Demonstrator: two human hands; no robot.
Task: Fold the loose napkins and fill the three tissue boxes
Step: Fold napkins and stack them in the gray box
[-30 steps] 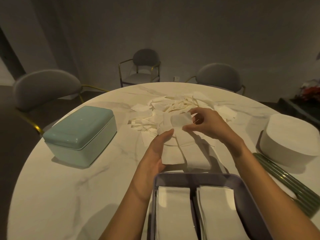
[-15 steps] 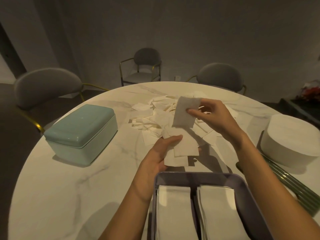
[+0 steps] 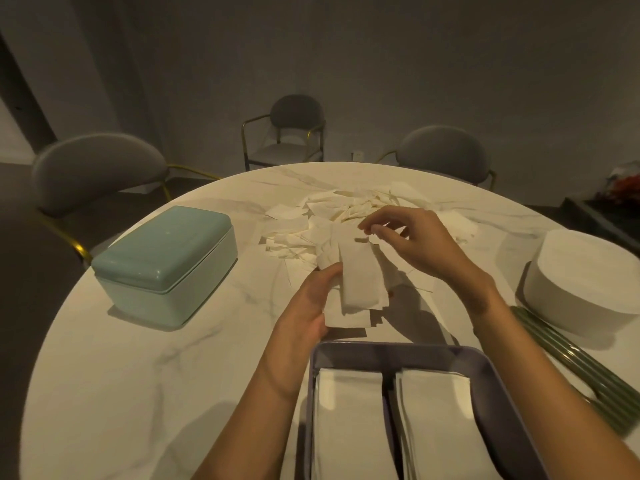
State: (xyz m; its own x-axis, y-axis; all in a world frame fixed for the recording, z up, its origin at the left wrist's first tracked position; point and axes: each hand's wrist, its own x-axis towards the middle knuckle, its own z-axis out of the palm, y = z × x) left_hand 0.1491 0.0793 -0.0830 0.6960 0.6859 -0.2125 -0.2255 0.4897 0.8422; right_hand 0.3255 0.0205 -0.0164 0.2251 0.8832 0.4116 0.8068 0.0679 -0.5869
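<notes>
My left hand (image 3: pixel 308 303) grips a small stack of folded white napkins (image 3: pixel 358 282) above the marble table (image 3: pixel 138 375). My right hand (image 3: pixel 415 244) hovers just past the stack's far end with loosely curled fingers and holds nothing that I can see. A heap of loose napkins (image 3: pixel 329 216) lies beyond both hands. An open purple tissue box (image 3: pixel 491 386) at the near edge holds two rows of folded napkins. A teal lidded tissue box (image 3: pixel 162 265) stands shut at the left. A white round box (image 3: pixel 585 282) sits at the right.
A green ribbed lid (image 3: pixel 595 368) lies by the white round box. Three grey chairs with gold frames (image 3: pixel 97 171) stand round the far side of the table. A dark wall is behind them.
The napkin that my right hand held up has come down onto the stack in my left hand. My right hand has let go of it and now hovers above the stack's far end.
</notes>
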